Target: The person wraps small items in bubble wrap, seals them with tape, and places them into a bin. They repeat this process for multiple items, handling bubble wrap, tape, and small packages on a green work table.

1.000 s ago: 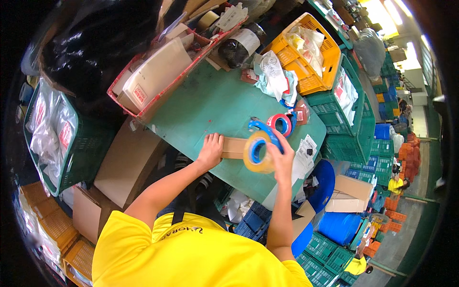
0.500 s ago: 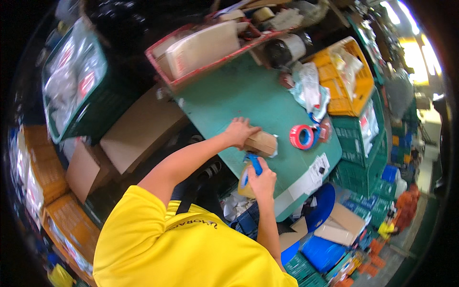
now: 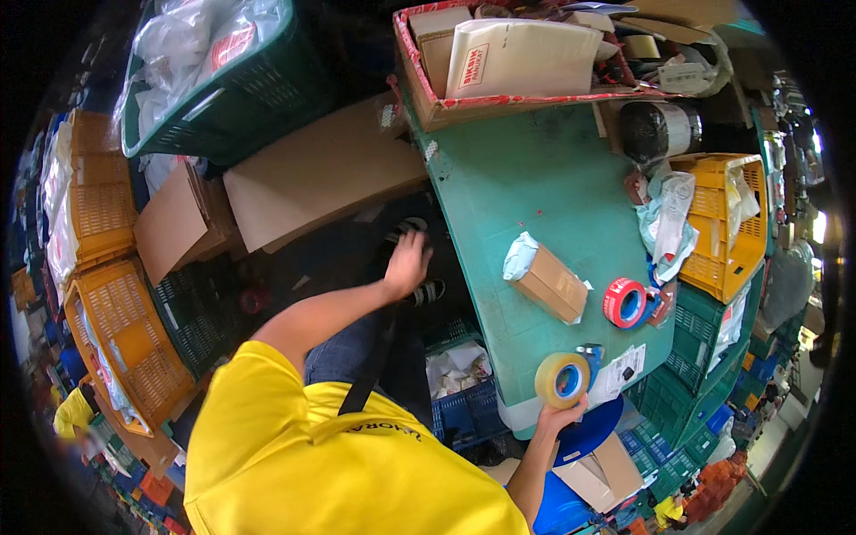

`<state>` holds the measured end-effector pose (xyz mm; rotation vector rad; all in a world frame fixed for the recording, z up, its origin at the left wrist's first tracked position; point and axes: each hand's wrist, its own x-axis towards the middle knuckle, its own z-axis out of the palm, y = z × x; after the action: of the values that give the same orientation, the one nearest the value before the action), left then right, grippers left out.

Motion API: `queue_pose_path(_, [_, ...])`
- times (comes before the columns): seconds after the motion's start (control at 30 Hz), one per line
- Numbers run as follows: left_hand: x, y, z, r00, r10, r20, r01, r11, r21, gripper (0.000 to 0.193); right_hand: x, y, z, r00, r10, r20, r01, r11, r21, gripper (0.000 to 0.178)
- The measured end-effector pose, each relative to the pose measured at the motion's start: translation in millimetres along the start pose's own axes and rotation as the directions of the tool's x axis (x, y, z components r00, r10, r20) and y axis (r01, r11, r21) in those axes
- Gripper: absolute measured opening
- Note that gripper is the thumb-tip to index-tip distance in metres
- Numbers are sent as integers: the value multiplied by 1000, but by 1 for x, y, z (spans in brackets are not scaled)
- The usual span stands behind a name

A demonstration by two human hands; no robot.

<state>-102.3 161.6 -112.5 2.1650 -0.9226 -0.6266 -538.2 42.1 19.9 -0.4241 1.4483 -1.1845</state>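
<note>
My right hand [image 3: 562,415] grips a tape dispenser [image 3: 589,357] carrying a wide roll of clear yellowish tape, at the near edge of the green table [image 3: 499,196]. Away from the table, my left hand [image 3: 408,265] hangs over the floor with nothing in it, its fingers loosely apart. A small brown cardboard box [image 3: 553,283] with pale plastic wrap at its far end lies on the tabletop, untouched by either hand. Just right of the box is a second dispenser with a red tape roll [image 3: 623,302].
An open carton [image 3: 499,109] of packing supplies spans the table's far end. Yellow [image 3: 709,234] and green crates [image 3: 691,343] stand along its right side. A green basket of plastic bags [image 3: 241,107] and flattened cardboard [image 3: 325,169] are at left. Below the near edge sits a blue crate [image 3: 464,415].
My left hand has let go of the box and swung left off the table. My right hand has drawn the tape dispenser away from the box toward the near edge. The view has turned.
</note>
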Motion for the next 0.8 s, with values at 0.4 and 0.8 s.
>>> queue_pose_path(0.4, [38, -64, 18, 988, 135, 81, -146, 975, 167, 17, -74, 43, 74, 750, -155, 643, 661, 165, -732, 24])
queue_pose_path(0.8, [126, -71, 70, 792, 465, 395, -526, 849, 56, 52, 40, 426, 244, 883, 453, 120, -340, 796, -501, 52])
